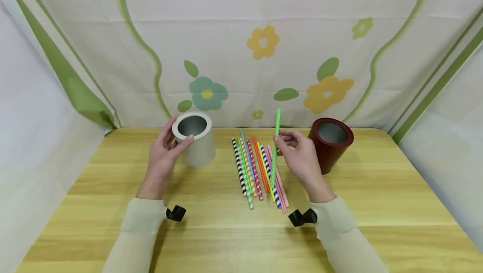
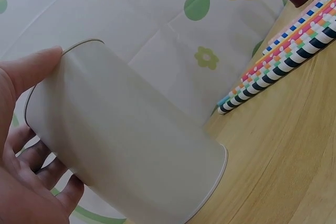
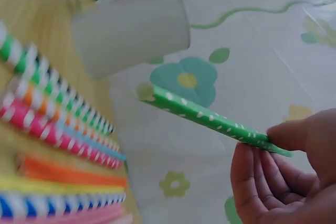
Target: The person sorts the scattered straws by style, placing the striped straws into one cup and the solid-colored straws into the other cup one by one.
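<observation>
My left hand (image 1: 163,151) grips a white, open-topped canister (image 1: 200,151) near its rim, thumb on the near side and fingers round the left. In the left wrist view the plain wall of the canister (image 2: 126,129) fills the middle. A green paper straw with white dots (image 1: 277,122) is pinched between thumb and fingers of my right hand (image 1: 299,155). It stands tilted above the other straws. The right wrist view shows this green straw (image 3: 205,117) clear of the table, its open end towards the camera.
Several patterned and plain paper straws (image 1: 258,168) lie side by side in the middle of the wooden table (image 1: 211,243). A dark red canister (image 1: 329,151) stands just right of my right hand. Behind the table hangs a white flowered cloth (image 1: 234,34).
</observation>
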{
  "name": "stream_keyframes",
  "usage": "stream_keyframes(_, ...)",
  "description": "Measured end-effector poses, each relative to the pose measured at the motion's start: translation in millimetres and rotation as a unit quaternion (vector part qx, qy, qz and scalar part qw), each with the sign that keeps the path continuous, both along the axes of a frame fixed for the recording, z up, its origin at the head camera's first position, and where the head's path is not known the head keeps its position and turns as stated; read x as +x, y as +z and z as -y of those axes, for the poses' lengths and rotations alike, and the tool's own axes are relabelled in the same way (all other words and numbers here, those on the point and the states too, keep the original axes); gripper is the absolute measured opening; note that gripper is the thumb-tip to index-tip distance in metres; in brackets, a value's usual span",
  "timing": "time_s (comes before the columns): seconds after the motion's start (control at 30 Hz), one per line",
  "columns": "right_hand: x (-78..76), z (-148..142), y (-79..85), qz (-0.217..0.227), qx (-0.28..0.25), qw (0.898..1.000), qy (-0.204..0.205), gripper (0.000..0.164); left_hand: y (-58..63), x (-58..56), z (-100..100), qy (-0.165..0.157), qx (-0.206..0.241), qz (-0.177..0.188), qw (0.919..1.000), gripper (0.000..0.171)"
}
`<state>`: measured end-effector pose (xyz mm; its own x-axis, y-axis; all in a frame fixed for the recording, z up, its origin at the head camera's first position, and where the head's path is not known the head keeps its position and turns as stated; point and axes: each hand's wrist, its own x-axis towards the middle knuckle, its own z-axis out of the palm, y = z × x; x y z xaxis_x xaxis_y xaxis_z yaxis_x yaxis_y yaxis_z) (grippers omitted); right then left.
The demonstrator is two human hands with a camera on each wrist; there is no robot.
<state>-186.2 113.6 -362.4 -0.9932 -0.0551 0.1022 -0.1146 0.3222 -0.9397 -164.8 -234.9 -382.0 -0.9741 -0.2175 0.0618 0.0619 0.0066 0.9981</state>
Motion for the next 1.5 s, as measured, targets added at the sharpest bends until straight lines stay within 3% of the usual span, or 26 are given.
stream_keyframes(0.2, -7.7, 33.9, 32.6, -0.043, -0.116, 0.992, 0.017, 0.032, -1.0, 2.2, 0.4, 0.000, 0.003, 0.003, 1.0000, 0.086)
stream_keyframes(0.4, -16.2, 68.5, 70.1, -0.100, -0.226, 0.968, 0.040, 0.024, 2.0, 2.1, -1.8, -0.004, 0.001, -0.001, 1.0000, 0.086)
stream_keyframes(0.57, -26.5, 91.6, 83.3, -0.113, -0.277, 0.954, 0.037, 0.020, 3.4, 0.9, -3.8, -0.004, 0.002, -0.001, 1.0000, 0.085)
stream_keyframes(0.77, -35.5, 109.6, 81.2, -0.092, -0.262, 0.960, 0.036, 0.021, 3.5, -0.5, -5.0, -0.003, -0.001, 0.002, 1.0000, 0.085)
stream_keyframes(1.0, -41.0, 119.3, 65.9, -0.063, -0.222, 0.972, 0.035, 0.019, 5.8, -1.0, -5.9, 0.005, 0.007, 0.013, 0.9999, 0.087)
stream_keyframes(1.23, -44.8, 123.8, 55.1, -0.053, -0.211, 0.976, 0.033, 0.017, 16.0, -2.4, -5.0, 0.007, 0.017, 0.036, 0.9992, 0.088)
stream_keyframes(1.5, -43.1, 134.0, 52.4, -0.056, -0.160, 0.984, 0.045, 0.019, 26.4, -3.0, 4.0, -0.007, -0.013, 0.049, 0.9987, 0.084)
